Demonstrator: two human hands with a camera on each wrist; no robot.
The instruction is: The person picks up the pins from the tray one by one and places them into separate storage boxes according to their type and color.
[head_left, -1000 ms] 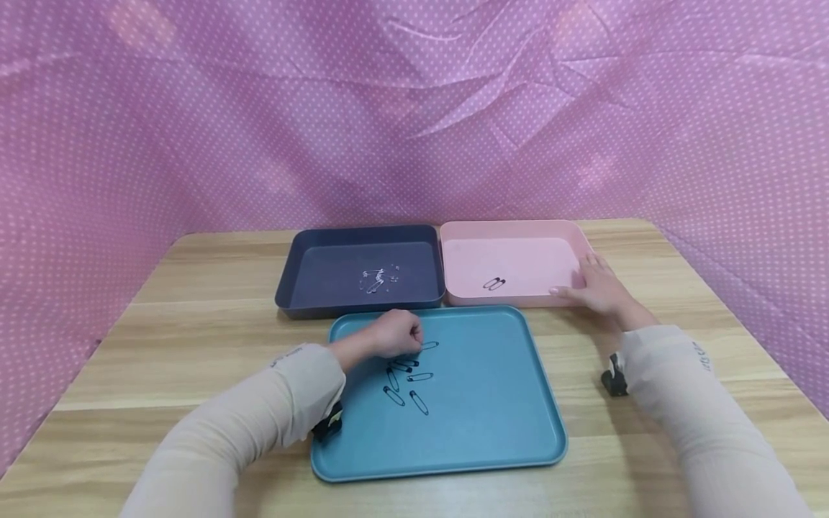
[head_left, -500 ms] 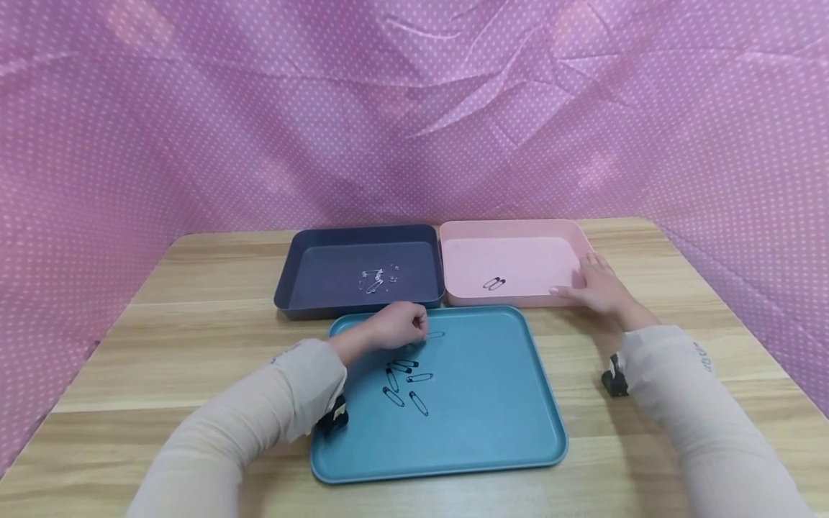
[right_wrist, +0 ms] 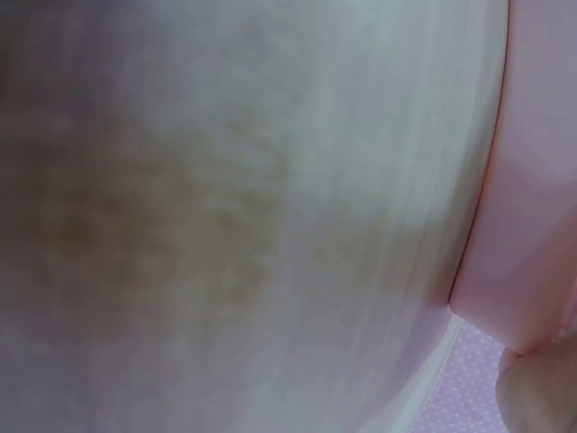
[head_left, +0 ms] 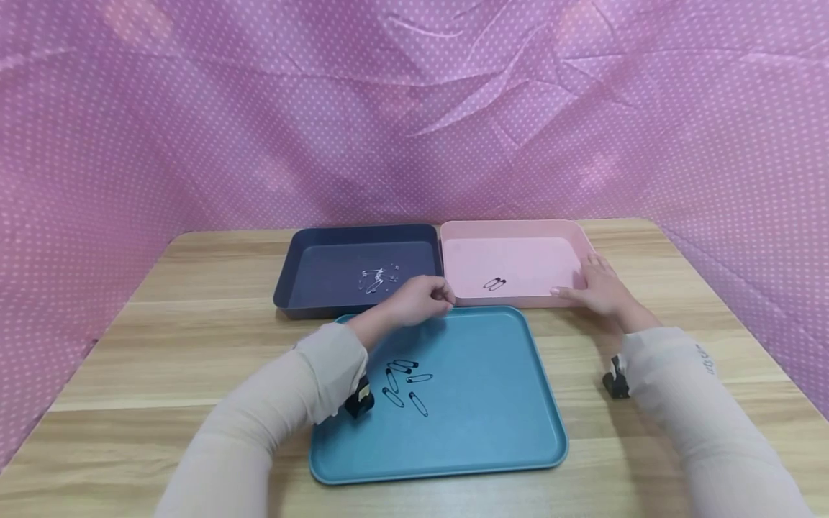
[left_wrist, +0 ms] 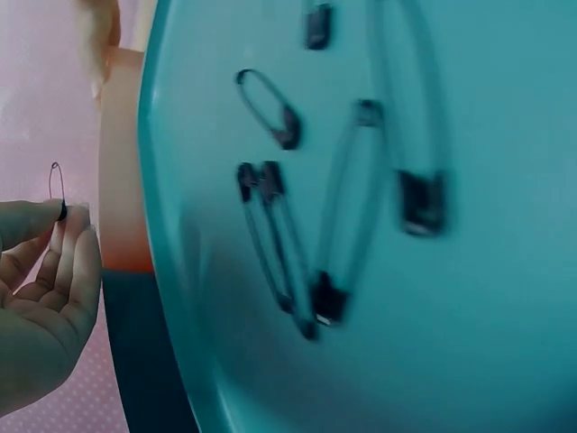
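My left hand (head_left: 424, 300) is over the far edge of the teal tray (head_left: 486, 403), close to where the navy and pink trays meet. Between thumb and fingertips it pinches a black safety pin (left_wrist: 57, 185), seen in the left wrist view with its looped end pointing up. Several black safety pins (head_left: 418, 404) lie on the left half of the teal tray. My right hand (head_left: 602, 288) rests at the right front corner of the pink tray (head_left: 518, 301), thumb along the front rim and fingers on the side wall. Two dark safety pins (head_left: 495, 283) lie inside that tray.
The navy tray (head_left: 324, 306) stands left of the pink one and holds several silver safety pins (head_left: 376, 280). All trays sit on a wooden table (head_left: 194, 338). A pink dotted cloth (head_left: 414, 115) hangs behind and at both sides.
My left hand has risen off the teal tray with the safety pin and moved forward and right, toward the pink tray. The right hand has stayed in place.
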